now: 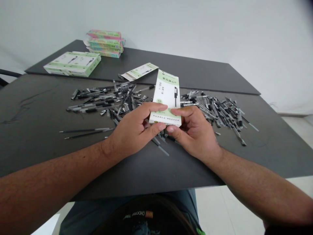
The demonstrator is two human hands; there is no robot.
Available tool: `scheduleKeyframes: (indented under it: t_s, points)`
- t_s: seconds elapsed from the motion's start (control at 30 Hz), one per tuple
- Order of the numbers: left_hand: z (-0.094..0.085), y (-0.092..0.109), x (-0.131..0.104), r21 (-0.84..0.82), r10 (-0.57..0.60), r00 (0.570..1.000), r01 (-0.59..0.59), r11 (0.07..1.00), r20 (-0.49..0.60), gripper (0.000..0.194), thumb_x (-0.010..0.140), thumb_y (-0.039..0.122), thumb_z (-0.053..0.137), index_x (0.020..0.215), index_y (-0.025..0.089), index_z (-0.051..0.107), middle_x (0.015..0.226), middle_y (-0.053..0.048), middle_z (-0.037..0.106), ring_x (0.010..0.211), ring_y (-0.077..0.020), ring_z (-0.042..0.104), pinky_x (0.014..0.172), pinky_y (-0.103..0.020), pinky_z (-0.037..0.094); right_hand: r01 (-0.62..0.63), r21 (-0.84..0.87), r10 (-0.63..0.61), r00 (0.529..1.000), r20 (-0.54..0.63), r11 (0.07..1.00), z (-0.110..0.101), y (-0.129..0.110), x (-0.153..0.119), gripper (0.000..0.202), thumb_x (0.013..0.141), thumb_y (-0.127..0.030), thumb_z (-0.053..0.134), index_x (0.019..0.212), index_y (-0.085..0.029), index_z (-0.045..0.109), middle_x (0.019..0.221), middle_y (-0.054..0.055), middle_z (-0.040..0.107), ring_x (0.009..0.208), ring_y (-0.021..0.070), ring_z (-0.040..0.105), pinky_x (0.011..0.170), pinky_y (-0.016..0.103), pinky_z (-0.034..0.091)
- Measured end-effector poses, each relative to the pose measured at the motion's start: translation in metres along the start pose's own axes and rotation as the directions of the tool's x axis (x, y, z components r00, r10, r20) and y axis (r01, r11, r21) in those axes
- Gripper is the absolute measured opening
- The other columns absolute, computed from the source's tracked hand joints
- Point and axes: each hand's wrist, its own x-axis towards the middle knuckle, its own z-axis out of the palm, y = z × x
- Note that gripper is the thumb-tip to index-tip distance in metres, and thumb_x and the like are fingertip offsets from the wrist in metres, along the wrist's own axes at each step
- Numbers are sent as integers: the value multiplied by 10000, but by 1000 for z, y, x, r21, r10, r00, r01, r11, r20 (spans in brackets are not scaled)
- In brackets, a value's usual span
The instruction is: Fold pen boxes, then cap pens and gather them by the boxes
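Observation:
Between my two hands is a white and light green pen box (167, 93) with a black pen printed on its face. My left hand (137, 125) grips its near left corner, index finger on top and thumb at the near end. On the near right corner, my right hand (195, 130) holds it the same way. The box is tilted above the table, its near end closed. Beneath and around it lie loose pen parts: a heap of black and clear pieces (97, 101) on the left and another heap (222, 111) on the right.
A flat green and white box (140, 71) lies behind the pens. Two similar boxes (73, 63) sit side by side at the back left, near a stack of pink and green boxes (105, 42). Thin refills (85, 133) lie left of my left hand. The dark table (117, 179) meets a wall behind.

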Motion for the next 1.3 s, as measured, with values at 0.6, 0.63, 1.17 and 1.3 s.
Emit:
scheduleKeyframes:
  t_s: [0.6,0.63,1.17,1.3]
  points:
    - [-4,-12,1,-272,39,998,-22,962,54,439,1159,398,706,1586,294,701,1532,-147,780,1273,-299,817,979,-410,730,-188,274,163,980,114,943,-1,-8,12,880,1125,-404,802,1822,-402,266,1096,11,767,683,183,776,587,359,713]
    - [-2,-14,2,-343,-7,1000,16,939,27,519,1161,407,709,1663,307,621,1574,-157,761,1268,-301,825,995,-434,736,-195,267,163,977,139,944,-1,-8,12,897,1127,-369,793,1839,-405,249,1087,4,760,694,182,784,604,360,721]
    - [-4,-22,15,-556,-231,971,226,800,63,582,1009,500,912,1456,183,715,1248,-149,884,1008,-283,862,851,-394,735,-145,202,119,984,136,969,-1,-8,12,919,1150,-365,774,1887,-432,228,1093,9,727,693,177,793,503,295,670]
    - [0,-20,12,-511,-260,952,307,803,163,440,1002,520,899,1248,180,767,1111,-116,880,781,-215,790,633,-317,668,-134,195,118,989,90,972,-3,-8,13,905,1151,-391,779,1879,-420,243,1073,9,745,690,175,791,518,287,681]
